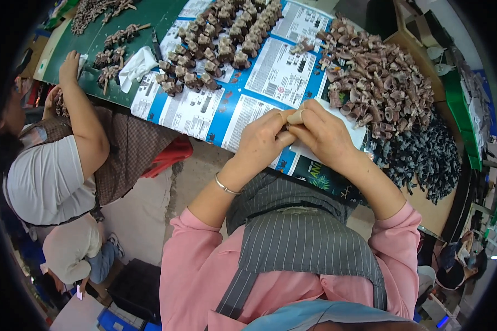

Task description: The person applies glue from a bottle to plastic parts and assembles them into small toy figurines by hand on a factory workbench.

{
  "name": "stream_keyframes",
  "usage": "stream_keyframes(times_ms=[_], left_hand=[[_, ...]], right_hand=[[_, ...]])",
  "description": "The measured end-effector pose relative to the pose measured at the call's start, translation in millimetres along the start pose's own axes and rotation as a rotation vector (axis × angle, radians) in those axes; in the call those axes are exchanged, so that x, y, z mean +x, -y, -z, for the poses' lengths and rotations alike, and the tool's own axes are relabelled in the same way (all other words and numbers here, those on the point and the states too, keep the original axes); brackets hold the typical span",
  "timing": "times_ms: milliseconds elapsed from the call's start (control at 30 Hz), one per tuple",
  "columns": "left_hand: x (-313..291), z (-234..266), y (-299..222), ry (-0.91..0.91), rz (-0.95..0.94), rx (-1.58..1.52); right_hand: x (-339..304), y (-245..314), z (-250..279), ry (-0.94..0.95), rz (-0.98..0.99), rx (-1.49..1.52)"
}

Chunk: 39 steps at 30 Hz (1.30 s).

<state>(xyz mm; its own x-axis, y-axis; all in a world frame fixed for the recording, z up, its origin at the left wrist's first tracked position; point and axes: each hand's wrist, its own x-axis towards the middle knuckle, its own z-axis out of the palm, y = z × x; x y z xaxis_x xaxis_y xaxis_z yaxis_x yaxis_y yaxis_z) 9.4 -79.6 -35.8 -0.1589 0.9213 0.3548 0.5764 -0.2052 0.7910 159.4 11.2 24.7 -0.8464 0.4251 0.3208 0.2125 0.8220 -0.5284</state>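
My left hand [259, 135] and my right hand [327, 136] meet over the near edge of the printed sheets [276, 71]. Both are closed, fingertips pinched together. Whatever is between them is small and mostly hidden by the fingers. A beige covering [296, 117] shows at a fingertip of the right hand. Just beyond that hand lies a heap of brownish-pink hollow plastic pieces [381, 83]. To its near side is a pile of small dark blue-black pieces [425, 157]. Ahead and to the left, small brown-and-beige figures [226, 49] stand in rows on the sheets.
A co-worker [55, 165] sits at the left by the green table [88, 71], one arm reaching over it. Near that arm are a white tissue [138, 67], a dark-handled tool [156, 44] and clusters of small parts [113, 58]. A green bin [463, 118] stands at the right.
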Motion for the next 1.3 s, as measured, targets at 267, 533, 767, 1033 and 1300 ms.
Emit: stream_keyframes(times_ms=[267, 533, 767, 1033, 1300], left_hand=[[-20.1, 35.8, 2.4, -0.354, 0.175, 0.046], [-36.8, 47.4, 21.4, -0.309, 0.100, 0.123], [-19.4, 49.9, 21.3, -0.164, 0.033, 0.258], [86.8, 5.2, 21.1, -0.050, -0.288, 0.401], [167.2, -29.6, 48.0, 0.020, -0.143, 0.521]], right_hand=[[43.7, -17.4, -19.9, -0.047, -0.149, 0.101], [114.4, -26.1, -73.7, -0.195, -0.180, 0.177], [98.4, -19.9, -67.3, -0.235, -0.149, 0.310], [-27.8, 8.2, 0.5, -0.333, 0.015, 0.123], [-153.3, 2.4, 31.7, -0.315, -0.220, -0.100]])
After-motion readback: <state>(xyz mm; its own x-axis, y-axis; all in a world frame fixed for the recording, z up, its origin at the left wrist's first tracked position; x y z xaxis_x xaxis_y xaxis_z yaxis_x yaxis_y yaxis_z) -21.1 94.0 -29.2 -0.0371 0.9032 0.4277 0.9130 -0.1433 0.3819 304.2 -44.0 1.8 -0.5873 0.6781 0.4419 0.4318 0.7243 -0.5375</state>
